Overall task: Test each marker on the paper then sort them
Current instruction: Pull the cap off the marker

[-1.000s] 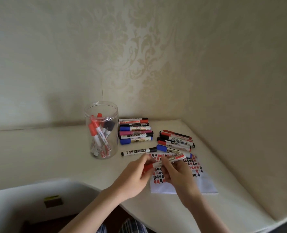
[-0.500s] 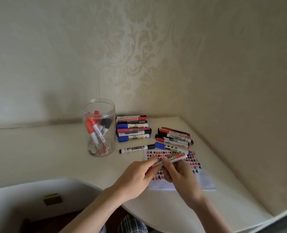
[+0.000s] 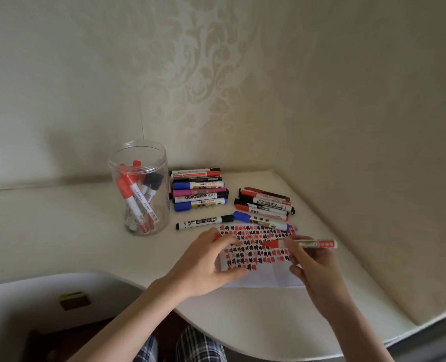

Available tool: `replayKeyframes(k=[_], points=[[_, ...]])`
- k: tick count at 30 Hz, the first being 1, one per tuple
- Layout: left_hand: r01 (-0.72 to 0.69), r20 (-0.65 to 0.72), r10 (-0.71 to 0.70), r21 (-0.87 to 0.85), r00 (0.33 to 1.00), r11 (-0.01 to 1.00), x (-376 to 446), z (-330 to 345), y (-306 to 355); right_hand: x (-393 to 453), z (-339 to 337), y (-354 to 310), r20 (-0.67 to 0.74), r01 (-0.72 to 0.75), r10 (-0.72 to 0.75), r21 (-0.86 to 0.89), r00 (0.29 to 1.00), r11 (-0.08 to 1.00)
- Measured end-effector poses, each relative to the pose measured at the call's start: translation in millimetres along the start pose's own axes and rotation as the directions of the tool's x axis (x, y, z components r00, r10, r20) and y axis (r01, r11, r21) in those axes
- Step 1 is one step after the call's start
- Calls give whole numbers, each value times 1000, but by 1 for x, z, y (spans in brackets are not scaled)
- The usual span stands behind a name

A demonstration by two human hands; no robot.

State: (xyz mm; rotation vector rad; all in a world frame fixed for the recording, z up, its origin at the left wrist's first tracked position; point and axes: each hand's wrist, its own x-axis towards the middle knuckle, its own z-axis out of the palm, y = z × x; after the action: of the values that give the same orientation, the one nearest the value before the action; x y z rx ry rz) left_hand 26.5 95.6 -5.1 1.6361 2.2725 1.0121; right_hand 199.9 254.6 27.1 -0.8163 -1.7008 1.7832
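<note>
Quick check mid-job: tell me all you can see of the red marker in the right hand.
The red marker has a white barrel with a label and a red band at its rear end. It is uncapped: its red nose section points left, just above the marked paper, and whether the tip touches it is unclear. It lies nearly level, pinched by the right hand. The left hand holds what looks like its red cap.

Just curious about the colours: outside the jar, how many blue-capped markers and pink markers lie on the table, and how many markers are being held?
Blue-capped markers: 3
Pink marker: 1
Red marker, uncapped, held in the right hand: 1
Total: 5
</note>
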Motion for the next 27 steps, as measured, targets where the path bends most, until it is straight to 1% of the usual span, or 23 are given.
replayKeyframes(k=[2,3,6,8,11,15,21,27], points=[[-16,52,13,47,999,999,6,5,2,2,0,2,-51,37,-43,-112,998,993],[-17,75,12,66,997,998,8,9,3,2,2,3,-72,51,-62,-141,996,989],[-22,112,7,141,994,990,16,17,5,5,6,7,-110,66,-83,-153,990,986],[-28,120,8,162,993,986,18,21,4,7,10,11,-105,54,-70,-143,992,988],[-30,101,11,184,995,982,17,25,0,4,12,18,-113,58,-81,-195,990,979],[-41,77,25,204,997,978,16,26,-1,-1,9,30,-119,107,-163,-378,979,919],[-30,79,13,215,997,976,16,28,-2,0,11,38,-79,129,-192,-493,978,860],[-25,68,10,221,998,975,15,28,-2,-1,11,39,-66,153,-226,-555,972,818]])
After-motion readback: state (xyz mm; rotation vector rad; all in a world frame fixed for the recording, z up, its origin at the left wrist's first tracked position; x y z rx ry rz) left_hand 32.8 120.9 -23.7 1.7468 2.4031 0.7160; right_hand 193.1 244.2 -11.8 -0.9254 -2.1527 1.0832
